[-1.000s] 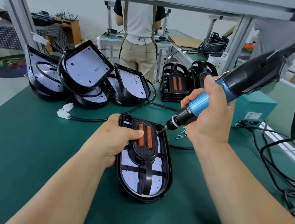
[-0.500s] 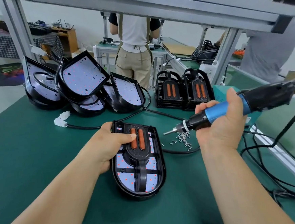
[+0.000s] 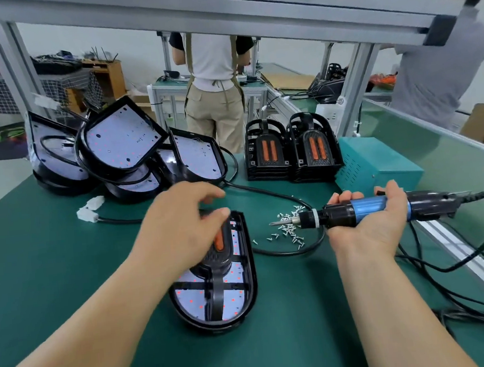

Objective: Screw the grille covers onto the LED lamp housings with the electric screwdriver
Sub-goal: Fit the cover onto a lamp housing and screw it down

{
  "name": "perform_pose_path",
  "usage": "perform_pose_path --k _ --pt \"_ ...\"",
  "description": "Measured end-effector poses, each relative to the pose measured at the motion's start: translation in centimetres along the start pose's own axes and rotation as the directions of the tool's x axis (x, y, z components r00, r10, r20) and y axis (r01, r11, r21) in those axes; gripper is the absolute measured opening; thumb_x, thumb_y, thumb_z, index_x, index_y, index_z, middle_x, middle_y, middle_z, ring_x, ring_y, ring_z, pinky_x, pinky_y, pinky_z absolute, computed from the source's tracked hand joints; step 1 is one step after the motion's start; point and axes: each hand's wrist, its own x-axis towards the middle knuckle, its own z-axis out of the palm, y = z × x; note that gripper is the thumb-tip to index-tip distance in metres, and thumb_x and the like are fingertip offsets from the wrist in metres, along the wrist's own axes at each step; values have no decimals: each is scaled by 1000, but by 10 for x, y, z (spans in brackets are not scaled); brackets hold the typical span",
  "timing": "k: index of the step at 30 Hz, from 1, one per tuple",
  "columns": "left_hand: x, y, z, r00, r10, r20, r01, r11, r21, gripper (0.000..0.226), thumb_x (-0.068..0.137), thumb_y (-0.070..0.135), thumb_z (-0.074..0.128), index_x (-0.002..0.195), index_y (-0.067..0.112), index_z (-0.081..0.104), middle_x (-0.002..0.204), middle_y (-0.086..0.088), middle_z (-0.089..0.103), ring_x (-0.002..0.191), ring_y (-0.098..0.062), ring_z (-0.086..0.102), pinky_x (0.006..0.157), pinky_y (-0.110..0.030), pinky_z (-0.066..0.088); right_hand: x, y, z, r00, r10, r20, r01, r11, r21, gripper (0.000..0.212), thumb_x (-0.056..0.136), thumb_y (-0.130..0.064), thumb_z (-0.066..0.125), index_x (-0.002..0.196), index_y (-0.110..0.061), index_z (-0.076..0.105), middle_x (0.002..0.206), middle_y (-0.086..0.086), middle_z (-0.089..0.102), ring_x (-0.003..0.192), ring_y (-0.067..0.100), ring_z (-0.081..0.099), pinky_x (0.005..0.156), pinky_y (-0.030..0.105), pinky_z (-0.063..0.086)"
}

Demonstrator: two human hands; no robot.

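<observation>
1. Left hand point(image 3: 181, 231) hovers over the lamp housing point(image 3: 234, 291) on the green mat point(image 3: 67, 255), fingers loose and apart; blur hides any contact. Right hand point(image 3: 374, 228) wraps the screwdriver point(image 3: 367, 211), bit above loose screws point(image 3: 285, 232).
2. Grille cover point(image 3: 214, 289) sits in the housing: probably light, stiff plastic, likely to slide; best pinned by its centre spine.
3. No tray: the screws lie bare on the mat. Spare covers point(image 3: 290, 153) stand stacked behind.

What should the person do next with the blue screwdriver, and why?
Probably dip the bit of the electric screwdriver into the loose screws to pick one up. The right hand grips the tool with its tip right at the pile, while the left hand is over the grille cover on the lamp housing, as if ready to steady it.
</observation>
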Motion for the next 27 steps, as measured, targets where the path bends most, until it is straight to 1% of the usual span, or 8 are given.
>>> perform_pose_path --k 4,5,8,12,16,21,23,27 --pt "23 32 32 957 89 277 -193 907 374 13 92 38 61 97 49 64 95 12 65 102 -17 57 91 -35 33 0 -2 -1 999 15 -38 -15 1000 4 25 82 -36 73 79 -20 54 58 0 54 49 19 56 70 30 56" --pt "28 35 42 939 80 334 -226 877 425 15 93 33 59 89 46 52 89 11 58 96 -19 54 86 -36 27 0 -3 -1 999 21 -43 -21 1000 7 26 82 -36 73 78 -20 53 57 0 54 48 19 56 69 29 56" --pt "39 40 62 908 43 418 -263 834 485 13 93 27 57 85 34 50 86 7 49 87 -20 43 79 -38 16 2 -7 -1 998 31 -63 -30 999 22 27 81 -36 75 84 -18 54 61 1 55 49 19 56 66 29 56" --pt "43 46 74 889 42 456 -285 829 480 10 92 40 65 87 33 66 96 5 70 104 -19 58 88 -40 21 6 -12 -2 996 37 -77 -32 998 54 35 79 -35 77 96 -15 54 67 2 55 52 20 57 67 29 56" --pt "42 40 85 885 20 465 -269 837 476 18 93 41 64 79 32 58 84 10 58 102 -18 55 89 -41 17 8 -13 -3 996 48 -71 -44 997 61 42 77 -36 78 103 -14 53 69 2 55 52 20 57 68 30 57" --pt "44 37 87 890 31 454 -246 871 424 15 97 32 59 83 28 61 87 13 65 95 -11 51 96 -39 19 9 -13 -5 996 54 -68 -49 996 76 43 76 -35 79 104 -13 55 71 2 56 54 20 59 70 32 58" --pt "46 38 81 919 45 391 -189 921 340 17 98 30 58 81 28 56 82 13 60 84 -10 49 90 -35 26 10 -13 -5 996 61 -62 -55 995 87 43 77 -35 79 104 -13 54 69 2 56 53 20 59 69 31 57" --pt "47 39 67 973 62 223 -77 995 62 10 96 27 60 87 26 58 88 7 61 90 -18 56 83 -31 44 10 -16 -4 997 55 -54 -48 991 125 41 77 -35 78 102 -14 52 64 2 54 50 20 56 68 31 56"
